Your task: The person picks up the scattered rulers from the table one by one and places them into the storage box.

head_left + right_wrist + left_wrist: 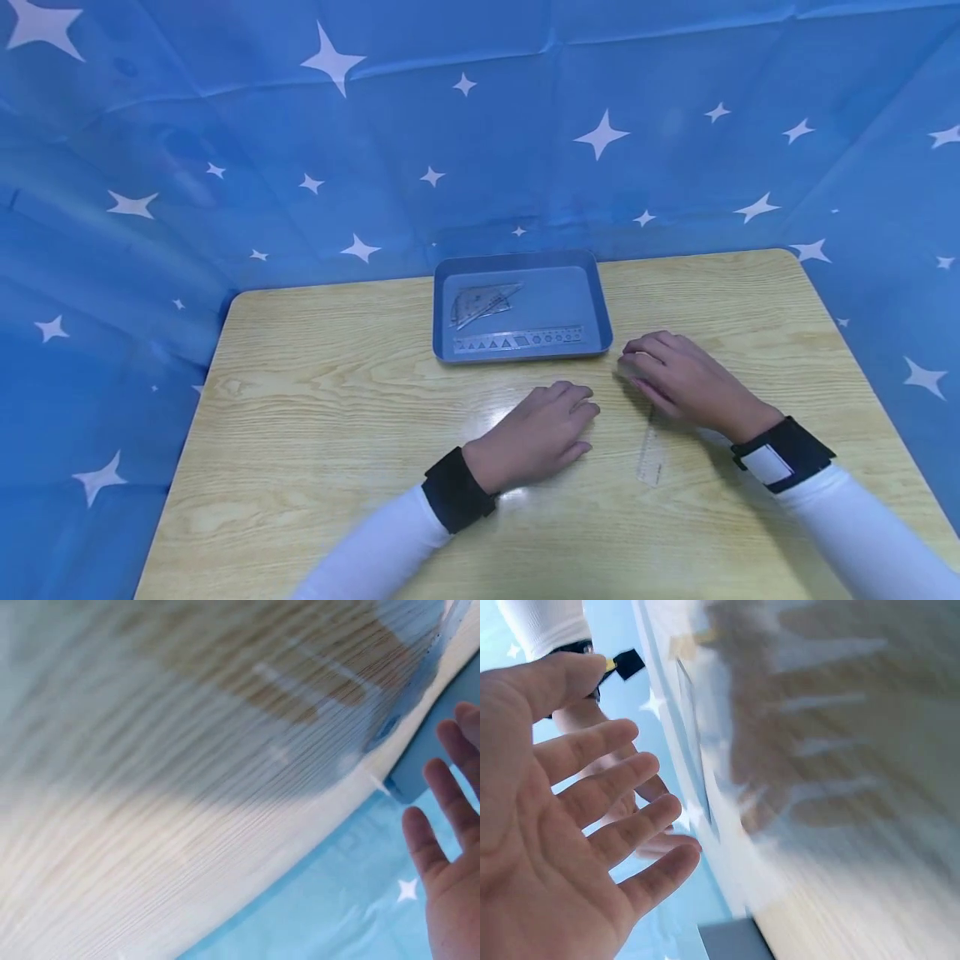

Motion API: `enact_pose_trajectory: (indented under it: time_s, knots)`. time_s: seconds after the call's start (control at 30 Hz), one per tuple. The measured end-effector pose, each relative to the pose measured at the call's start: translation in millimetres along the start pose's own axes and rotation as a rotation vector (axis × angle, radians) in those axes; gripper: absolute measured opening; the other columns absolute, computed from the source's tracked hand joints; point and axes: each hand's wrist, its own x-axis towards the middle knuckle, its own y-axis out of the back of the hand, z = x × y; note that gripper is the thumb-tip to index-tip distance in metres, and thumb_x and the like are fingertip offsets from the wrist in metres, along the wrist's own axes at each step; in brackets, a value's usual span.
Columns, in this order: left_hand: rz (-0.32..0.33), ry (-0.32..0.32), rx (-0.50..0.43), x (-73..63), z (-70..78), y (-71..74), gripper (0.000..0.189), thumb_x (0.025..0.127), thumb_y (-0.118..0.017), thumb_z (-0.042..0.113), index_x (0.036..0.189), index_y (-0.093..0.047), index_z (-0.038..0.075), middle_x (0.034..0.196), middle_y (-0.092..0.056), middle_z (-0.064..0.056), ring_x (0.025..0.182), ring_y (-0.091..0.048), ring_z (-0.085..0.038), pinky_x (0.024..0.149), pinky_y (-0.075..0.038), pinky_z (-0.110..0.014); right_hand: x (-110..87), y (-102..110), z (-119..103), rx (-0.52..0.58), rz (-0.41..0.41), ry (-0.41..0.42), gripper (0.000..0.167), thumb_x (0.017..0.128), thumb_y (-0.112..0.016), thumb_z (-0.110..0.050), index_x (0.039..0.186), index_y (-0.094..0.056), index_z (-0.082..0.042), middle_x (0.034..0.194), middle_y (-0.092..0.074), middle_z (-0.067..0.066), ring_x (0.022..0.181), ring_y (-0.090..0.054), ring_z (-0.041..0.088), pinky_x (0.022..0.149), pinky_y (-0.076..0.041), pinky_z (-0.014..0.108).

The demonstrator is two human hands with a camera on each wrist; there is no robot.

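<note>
A clear ruler (651, 457) lies on the wooden table, its far end reaching under my right hand (678, 379). In the right wrist view, the visible fingers (427, 844) of this hand are spread and relaxed, holding nothing. My left hand (536, 437) hovers over the table, left of the ruler, palm down; the left wrist view shows its loosely extended fingers (634, 836) with nothing in them. Beyond both hands is a blue tray (596, 292). Inside it lie a clear ruler with cut-out shapes (517, 339) and overlapping clear triangle and protractor pieces (483, 302).
The wooden table (300, 417) has rounded back corners. Blue cloth with white stars (510, 125) hangs behind it and at both sides. Bright reflections on the tabletop lie near the left hand.
</note>
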Motion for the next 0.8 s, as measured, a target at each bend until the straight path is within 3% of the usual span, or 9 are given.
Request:
enact_pose_trajectory:
  time_s: [0.2,0.5,0.8]
  knots:
    - [-0.09,-0.059,0.019,8.2,21.0,-9.3,0.049,0.104,-0.058,0.046,0.144,-0.058,0.018,0.154,-0.053,-0.004,0.142,-0.05,-0.02,0.109,-0.048,-0.036,-11.7,1,0,-0.01,-0.024,0.01,0.032,0.084,-0.073,-0.012,0.116,-0.071,-0.006,0.117,-0.07,0.01,0.109,-0.063,0.029,0.092,-0.052,0.048]
    - [-0.174,-0.209,0.053,17.1,46.3,-16.9,0.056,0.106,-0.051,0.049,0.155,-0.047,0.023,0.164,-0.042,0.003,0.15,-0.041,-0.022,0.116,-0.042,-0.038,-38.1,8,-3,-0.027,-0.095,-0.059,0.037,0.083,-0.076,-0.006,0.12,-0.073,-0.008,0.121,-0.071,0.007,0.116,-0.063,0.03,0.094,-0.052,0.052]
    - [-0.204,-0.231,0.079,24.5,54.6,-23.7,0.053,0.106,-0.05,0.05,0.153,-0.05,0.023,0.156,-0.051,0.007,0.149,-0.043,-0.022,0.118,-0.039,-0.04,-47.5,17,-4,-0.069,-0.13,-0.064,0.039,0.082,-0.078,-0.002,0.121,-0.073,-0.005,0.118,-0.073,0.011,0.114,-0.065,0.033,0.094,-0.053,0.053]
